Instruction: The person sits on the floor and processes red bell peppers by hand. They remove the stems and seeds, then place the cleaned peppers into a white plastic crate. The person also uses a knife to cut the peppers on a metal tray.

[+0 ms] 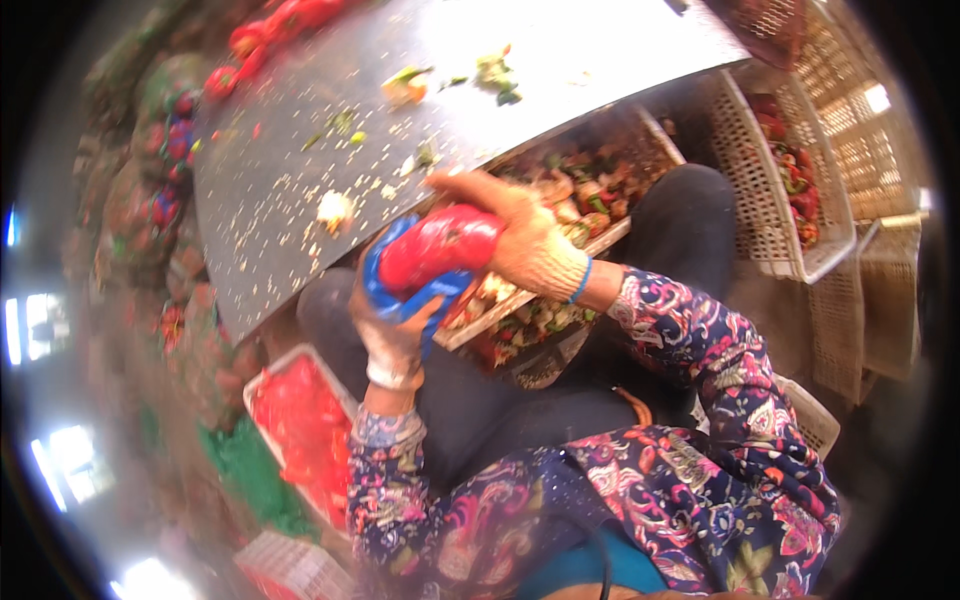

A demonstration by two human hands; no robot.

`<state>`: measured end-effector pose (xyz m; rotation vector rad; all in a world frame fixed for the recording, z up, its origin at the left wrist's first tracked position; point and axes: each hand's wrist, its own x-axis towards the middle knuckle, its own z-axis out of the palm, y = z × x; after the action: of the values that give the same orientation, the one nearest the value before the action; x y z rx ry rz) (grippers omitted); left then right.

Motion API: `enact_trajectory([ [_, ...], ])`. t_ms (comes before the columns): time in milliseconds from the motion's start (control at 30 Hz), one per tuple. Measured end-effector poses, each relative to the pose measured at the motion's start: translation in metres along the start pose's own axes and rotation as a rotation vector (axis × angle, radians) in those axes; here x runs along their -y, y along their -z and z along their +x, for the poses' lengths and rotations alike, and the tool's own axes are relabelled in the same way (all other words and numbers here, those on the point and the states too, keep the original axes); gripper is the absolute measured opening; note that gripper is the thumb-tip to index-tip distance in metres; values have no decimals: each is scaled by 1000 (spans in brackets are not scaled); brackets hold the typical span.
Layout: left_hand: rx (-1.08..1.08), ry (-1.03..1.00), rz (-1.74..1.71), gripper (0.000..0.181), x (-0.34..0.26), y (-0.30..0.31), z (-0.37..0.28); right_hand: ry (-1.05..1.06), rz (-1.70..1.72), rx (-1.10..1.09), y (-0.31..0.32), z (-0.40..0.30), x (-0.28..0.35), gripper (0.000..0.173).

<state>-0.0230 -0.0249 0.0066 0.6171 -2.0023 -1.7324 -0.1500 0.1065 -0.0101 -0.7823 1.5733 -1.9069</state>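
Note:
A shiny red bell pepper (442, 244) is held between both hands, just off the near edge of the metal table. Beneath and around its left end curls my left hand (394, 315), in a glove with blue fingers and a pale cuff. My right hand (536, 244), in a yellowish knit glove with a blue-trimmed cuff, grips the right end. One finger of it extends towards the table. Whether the right hand also has a small tool in it is hidden. Under the hands, a crate (600, 244) between my legs contains pepper cores and green scraps.
Pale seeds and core scraps (409, 86) are strewn over the metal table (262, 217). Red peppers (281, 30) line its far left edge. A crate of red pepper pieces (300, 405) stands at left, near green netting (251, 472). On the right are plastic crates (795, 262), one holding peppers.

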Motion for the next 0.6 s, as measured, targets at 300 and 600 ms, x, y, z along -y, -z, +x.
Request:
enact_trajectory([
  [300,-234,137,7,59,30,-7,-12,-175,-497,-159,143,39,46,50],
  [600,-79,-22,267,43,36,30,-14,256,-1680,-773,378,125,-39,35],
])
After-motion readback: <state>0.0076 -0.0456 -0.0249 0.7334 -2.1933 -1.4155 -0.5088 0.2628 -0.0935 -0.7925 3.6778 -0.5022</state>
